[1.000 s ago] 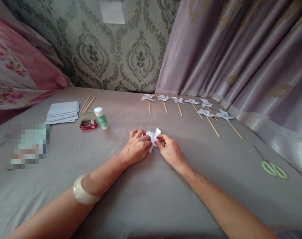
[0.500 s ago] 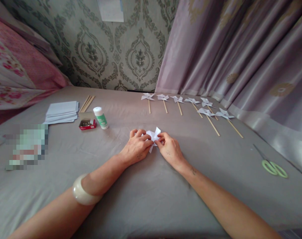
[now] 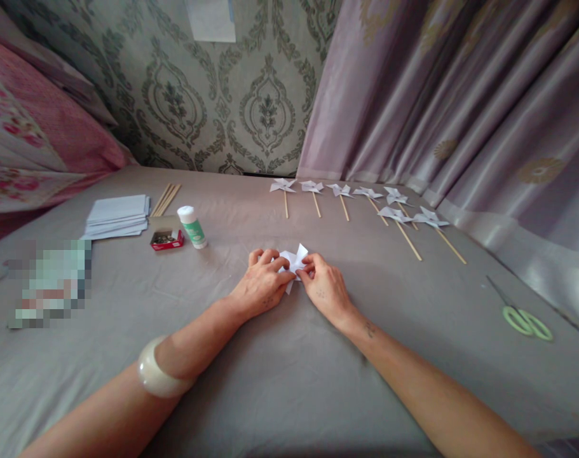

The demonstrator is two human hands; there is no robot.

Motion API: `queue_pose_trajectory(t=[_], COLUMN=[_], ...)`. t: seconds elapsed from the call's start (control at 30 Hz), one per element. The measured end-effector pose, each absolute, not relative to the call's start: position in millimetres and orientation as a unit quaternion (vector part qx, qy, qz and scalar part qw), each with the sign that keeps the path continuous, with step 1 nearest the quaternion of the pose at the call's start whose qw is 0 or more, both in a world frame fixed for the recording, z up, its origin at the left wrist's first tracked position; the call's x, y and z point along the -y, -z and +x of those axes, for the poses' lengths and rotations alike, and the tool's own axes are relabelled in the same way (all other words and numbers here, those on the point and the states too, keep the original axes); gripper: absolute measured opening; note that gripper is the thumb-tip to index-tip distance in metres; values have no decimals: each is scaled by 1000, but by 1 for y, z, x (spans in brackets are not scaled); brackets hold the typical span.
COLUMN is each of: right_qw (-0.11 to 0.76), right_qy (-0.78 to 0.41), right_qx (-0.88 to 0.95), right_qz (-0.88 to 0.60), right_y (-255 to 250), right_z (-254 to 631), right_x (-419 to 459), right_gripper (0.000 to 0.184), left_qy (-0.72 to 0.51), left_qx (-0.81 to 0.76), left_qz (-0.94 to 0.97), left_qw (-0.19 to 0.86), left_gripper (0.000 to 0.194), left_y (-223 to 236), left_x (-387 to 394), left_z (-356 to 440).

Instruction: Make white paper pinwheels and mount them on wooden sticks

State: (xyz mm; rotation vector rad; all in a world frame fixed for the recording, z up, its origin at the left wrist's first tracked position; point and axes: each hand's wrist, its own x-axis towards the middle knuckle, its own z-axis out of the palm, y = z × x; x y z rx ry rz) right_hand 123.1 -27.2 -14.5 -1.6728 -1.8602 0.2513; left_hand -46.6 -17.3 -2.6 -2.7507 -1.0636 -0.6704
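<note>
Lying on the grey cloth-covered surface: a folded white paper pinwheel head, between and touching both hands. Left hand grasps its left side, fingers curled over; right hand pinches the right. Neither is nearer. One tip points away, slightly rightward (long axis unclear, fingers covering much).

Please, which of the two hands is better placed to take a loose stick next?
Probably the left hand: it is nearer the loose sticks. The right hand is farther, though both touch the folded paper.
</note>
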Motion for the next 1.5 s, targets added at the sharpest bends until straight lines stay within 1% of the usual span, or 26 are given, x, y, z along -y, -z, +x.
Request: queue_pose_trajectory(t=[0.67, 0.83, 0.9, 1.0, 1.17, 1.33, 1.5], right_qw=[281, 333, 355, 363, 336, 281, 240], right_qy=[-88, -87, -85, -86, -83, -43, -70], right_qx=[724, 730, 736, 742, 763, 749, 727], right_qz=[-624, -591, -571, -557, -546, -598, -639], right_y=[14, 11, 10, 9, 6, 2, 3], right_z=[123, 128, 131, 135, 133, 130, 133], right_x=[29, 28, 27, 27, 31, 38, 38], right_gripper=[9, 6, 9, 16, 23, 16, 17], left_qy=[199, 203, 202, 200, 205, 206, 201], left_qx=[359, 363, 364, 365, 362, 361, 365], left_qz=[-910, -907, -907, -907, -907, -907, -907], left_qw=[61, 62, 60, 59, 65, 63, 64], left_gripper=[20, 21, 21, 21, 21, 21, 21], left_y=[2, 3, 3, 4, 3, 3, 3], left_x=[18, 17, 17, 17, 18, 18, 18], left_z=[-45, -46, -46, -46, -45, -45, -45])
